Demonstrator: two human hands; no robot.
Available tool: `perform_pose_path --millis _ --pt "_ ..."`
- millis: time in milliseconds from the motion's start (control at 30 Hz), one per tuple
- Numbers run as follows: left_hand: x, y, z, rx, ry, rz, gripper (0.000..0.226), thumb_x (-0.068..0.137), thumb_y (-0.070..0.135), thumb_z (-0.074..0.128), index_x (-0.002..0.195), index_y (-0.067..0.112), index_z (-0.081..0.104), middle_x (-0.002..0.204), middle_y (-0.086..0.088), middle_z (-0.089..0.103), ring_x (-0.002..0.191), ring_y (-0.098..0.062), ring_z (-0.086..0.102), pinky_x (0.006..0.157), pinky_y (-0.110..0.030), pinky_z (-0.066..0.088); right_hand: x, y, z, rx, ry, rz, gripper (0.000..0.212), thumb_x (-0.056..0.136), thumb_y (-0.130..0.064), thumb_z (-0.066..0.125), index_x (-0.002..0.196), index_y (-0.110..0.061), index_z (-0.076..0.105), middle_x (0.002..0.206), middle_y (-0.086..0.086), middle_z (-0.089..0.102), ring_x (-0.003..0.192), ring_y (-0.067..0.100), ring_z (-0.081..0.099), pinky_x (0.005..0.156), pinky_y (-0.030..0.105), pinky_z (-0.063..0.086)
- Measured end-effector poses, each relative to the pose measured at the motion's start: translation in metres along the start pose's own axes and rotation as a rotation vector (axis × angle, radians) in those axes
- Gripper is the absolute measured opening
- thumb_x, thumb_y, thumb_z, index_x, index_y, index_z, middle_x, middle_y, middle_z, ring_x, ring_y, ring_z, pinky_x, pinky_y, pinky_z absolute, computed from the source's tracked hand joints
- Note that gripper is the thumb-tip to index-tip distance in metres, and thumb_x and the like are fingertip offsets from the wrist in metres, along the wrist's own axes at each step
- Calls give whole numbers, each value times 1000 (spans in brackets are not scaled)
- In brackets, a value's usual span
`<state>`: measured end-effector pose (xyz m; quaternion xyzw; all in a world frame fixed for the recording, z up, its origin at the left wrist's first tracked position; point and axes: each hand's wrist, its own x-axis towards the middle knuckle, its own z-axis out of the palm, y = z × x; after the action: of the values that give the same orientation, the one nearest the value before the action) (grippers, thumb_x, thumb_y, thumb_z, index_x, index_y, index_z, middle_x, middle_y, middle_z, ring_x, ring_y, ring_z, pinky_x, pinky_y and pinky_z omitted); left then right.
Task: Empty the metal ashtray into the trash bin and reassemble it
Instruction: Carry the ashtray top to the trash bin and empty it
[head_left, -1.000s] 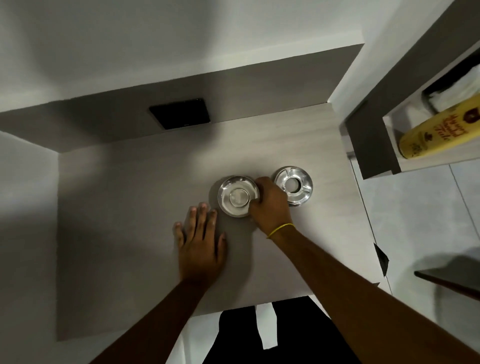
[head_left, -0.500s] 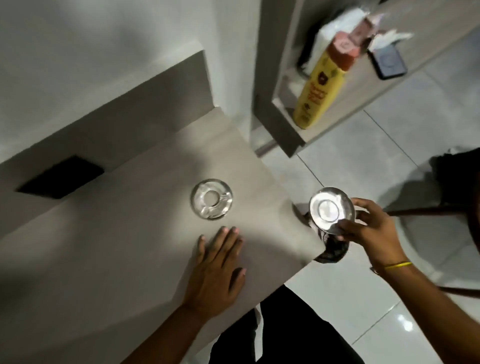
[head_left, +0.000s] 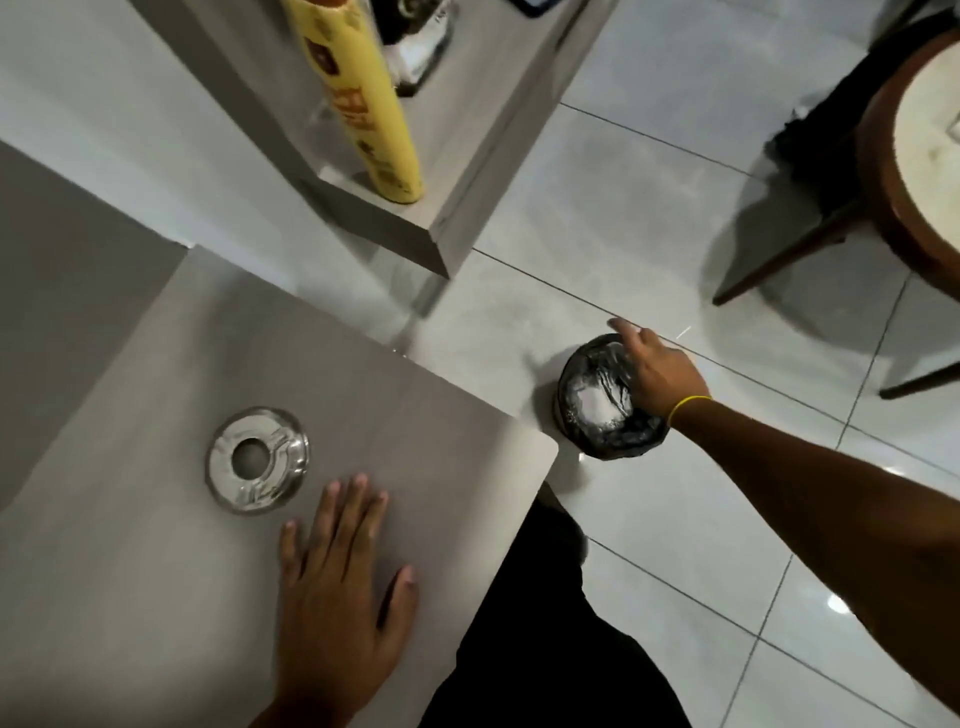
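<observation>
Dumping step: right hand (head_left: 657, 371), grip hidden, over trash bin (head_left: 605, 410); left hand (head_left: 337, 587) flat, fingers spread, on counter (head_left: 130, 597); ashtray lid (head_left: 258, 460) at ten o'clock awaits refitting.

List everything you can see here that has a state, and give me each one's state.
Ashtray lid: off, resting on the table.
Trash bin: open, black liner, white scrap inside.
Left hand: flat on table, empty.
Right hand: over bin; ashtray base hidden.
Yellow bottle: upright on shelf.

Left hand (head_left: 337, 587) flat; right hand (head_left: 657, 374) outstretched, curled.
</observation>
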<state>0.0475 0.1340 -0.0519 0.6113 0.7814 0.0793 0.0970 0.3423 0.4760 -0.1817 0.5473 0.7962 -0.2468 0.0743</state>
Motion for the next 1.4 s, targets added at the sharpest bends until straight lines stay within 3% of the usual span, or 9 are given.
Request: perform_pose_path --millis 300,467,600,733,900,1000,1100,1267,1400 --pt "9 7 -3 8 10 -13 80 82 45 54 152 5 53 166 -13 44 158 -30 31 117 -73 30 23 28 66 -392 -170 -250 99 94 6 49 171 -39 6 138 20 50 82 42 70 63 47 58" --pt "9 2 -1 -19 -19 -41 83 79 48 55 154 12 51 169 -7 40 163 -20 24 120 -70 27 41 38 82 -504 -207 -235 67 95 1 51 159 -17 37 147 19 46 111 43 71 90 52 60" --pt "9 -3 2 -72 -23 -41 87 77 52 57 158 21 46 178 19 22 166 -8 14 127 -55 19 52 41 86 -491 -239 -260 80 95 1 46 167 -25 23 139 20 49 107 48 70 82 50 59" --pt "15 -8 3 -34 -61 -73 92 70 60 56 153 22 45 176 26 18 164 4 4 121 -62 23 61 44 88 -528 -248 -262 63 95 -5 46 157 -12 40 138 22 54 108 46 71 91 53 58" --pt "19 -2 3 50 -80 -77 90 66 60 54 145 16 50 157 -3 46 152 -30 29 106 -80 34 67 48 92 -497 -263 -262 83 95 -3 49 169 -25 18 143 22 50 110 50 70 86 52 59" --pt "14 -2 3 85 -55 -51 84 76 60 54 143 9 56 158 -8 46 151 -33 32 107 -80 35 70 49 96 -568 -267 -259 66 98 -9 48 162 -13 32 147 22 51 117 48 69 96 54 59" --pt "9 -2 6 97 10 -13 80 99 74 33 147 13 51 160 -12 47 156 -31 30 112 -72 34 70 48 99 -540 -273 -239 80 96 -6 50 168 -22 19 145 24 50 115 49 70 89 51 60" --pt "5 -5 11 75 70 34 76 100 71 34 152 16 50 177 5 31 164 -19 25 120 -62 30 74 46 104 -557 -314 -231 63 99 -7 48 161 -15 37 150 25 46 114 51 70 92 56 61" --pt "5 -5 10 17 77 49 74 100 70 36 152 18 49 179 15 23 165 -19 24 125 -57 25 74 45 107 -540 -304 -229 82 98 -5 50 170 -28 17 148 25 47 110 51 71 77 45 55"
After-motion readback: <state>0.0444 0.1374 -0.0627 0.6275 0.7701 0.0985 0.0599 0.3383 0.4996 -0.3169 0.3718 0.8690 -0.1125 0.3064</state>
